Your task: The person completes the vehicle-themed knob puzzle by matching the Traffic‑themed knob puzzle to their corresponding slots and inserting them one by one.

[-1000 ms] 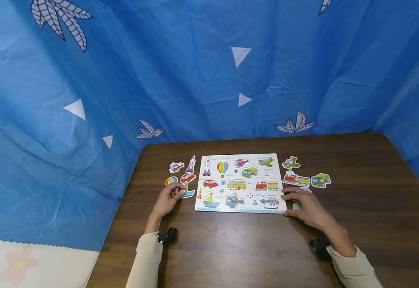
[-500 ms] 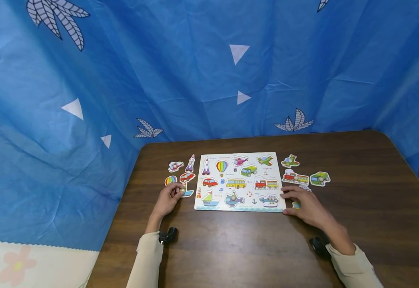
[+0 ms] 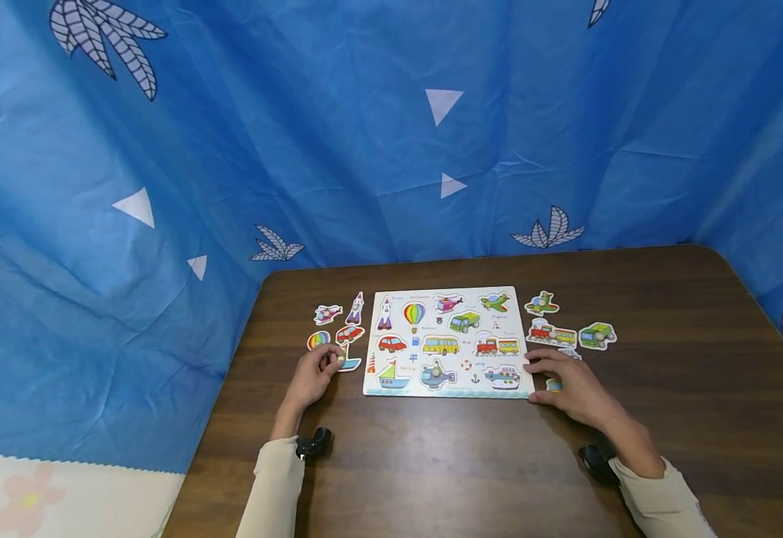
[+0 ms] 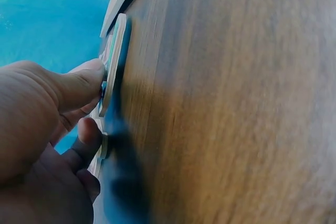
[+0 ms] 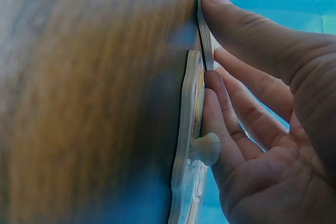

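My left hand pinches a sailboat puzzle piece left of the puzzle board. In the left wrist view the thumb presses at the knob of that piece, whose edge stands close over the table. My right hand rests at the board's lower right edge, thumb and fingertips touching the rim. Beneath its palm lies a partly hidden piece; the right wrist view shows a knobbed piece beside the fingers. A submarine piece with a knob sits in the board.
Left of the board lie helicopter, rocket, balloon and car pieces. On the right are plane, train and truck pieces. A blue curtain hangs behind the wooden table.
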`<action>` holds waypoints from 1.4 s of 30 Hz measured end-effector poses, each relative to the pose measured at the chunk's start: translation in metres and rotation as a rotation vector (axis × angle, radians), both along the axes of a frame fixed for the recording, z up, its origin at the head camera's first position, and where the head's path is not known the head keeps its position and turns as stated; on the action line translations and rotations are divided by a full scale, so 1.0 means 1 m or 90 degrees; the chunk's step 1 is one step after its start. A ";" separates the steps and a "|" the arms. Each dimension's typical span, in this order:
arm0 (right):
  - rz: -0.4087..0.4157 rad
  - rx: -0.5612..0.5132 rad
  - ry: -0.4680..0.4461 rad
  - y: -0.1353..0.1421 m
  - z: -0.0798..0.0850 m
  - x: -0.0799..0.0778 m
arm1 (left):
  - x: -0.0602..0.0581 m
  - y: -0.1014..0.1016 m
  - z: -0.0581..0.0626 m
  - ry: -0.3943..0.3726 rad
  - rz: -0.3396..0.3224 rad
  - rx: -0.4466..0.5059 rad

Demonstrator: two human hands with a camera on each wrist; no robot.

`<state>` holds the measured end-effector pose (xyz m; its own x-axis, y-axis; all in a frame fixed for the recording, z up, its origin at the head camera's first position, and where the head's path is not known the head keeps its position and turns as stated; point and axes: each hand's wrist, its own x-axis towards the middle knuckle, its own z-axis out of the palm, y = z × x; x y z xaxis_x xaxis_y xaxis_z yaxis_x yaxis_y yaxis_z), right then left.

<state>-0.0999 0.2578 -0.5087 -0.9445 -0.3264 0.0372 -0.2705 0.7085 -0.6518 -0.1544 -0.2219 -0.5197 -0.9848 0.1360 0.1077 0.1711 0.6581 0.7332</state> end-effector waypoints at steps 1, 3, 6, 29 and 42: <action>0.000 0.000 0.001 0.000 0.000 0.000 | 0.000 0.000 0.001 0.000 -0.001 -0.004; 0.002 -0.001 0.005 -0.001 0.000 0.000 | 0.000 0.001 0.002 0.004 -0.004 -0.010; 0.003 -0.005 0.015 -0.001 0.001 -0.001 | -0.002 0.002 0.006 0.020 -0.012 -0.016; 0.011 -0.007 0.022 -0.002 -0.002 0.000 | 0.003 0.033 0.028 0.071 -0.095 -0.037; 0.005 -0.006 0.015 -0.001 -0.001 0.001 | 0.004 0.051 0.029 0.059 -0.125 -0.055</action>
